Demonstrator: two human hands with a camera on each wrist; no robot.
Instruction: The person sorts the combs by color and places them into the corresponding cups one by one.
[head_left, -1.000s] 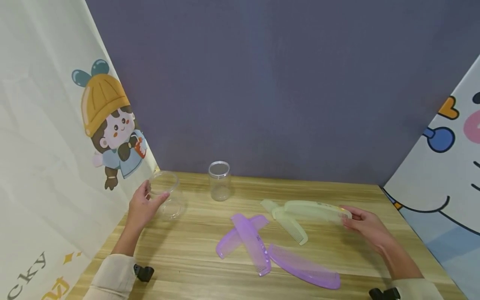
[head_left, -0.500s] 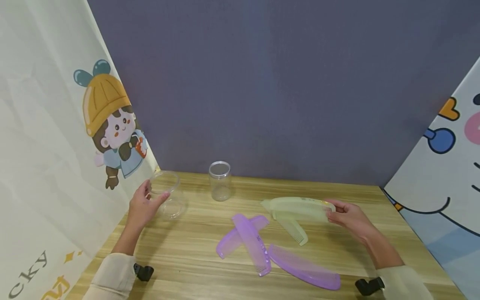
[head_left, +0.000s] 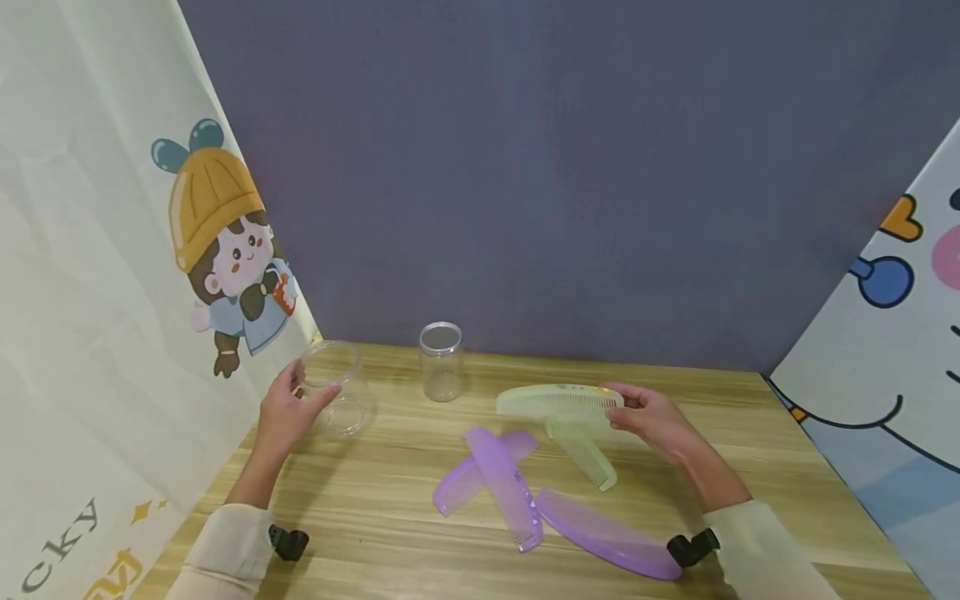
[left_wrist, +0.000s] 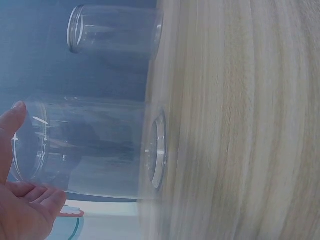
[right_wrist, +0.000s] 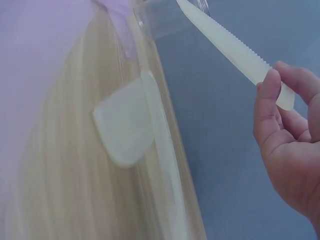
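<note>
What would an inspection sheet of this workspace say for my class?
Surface: wood-grain tabletop.
Job's things: pale green curved plastic comb, raised; at least one more green comb lying; two crossed translucent purple plastic combs, third purple comb alongside; large clear cylindrical jar, smaller clear jar, upright.
Clutter: nothing seen.
Hands: left hand grips large jar's rim; right hand pinches raised comb.
Cables: nothing seen.
Surroundings: dark blue-grey backdrop, white cartoon-printed side panels.
</note>
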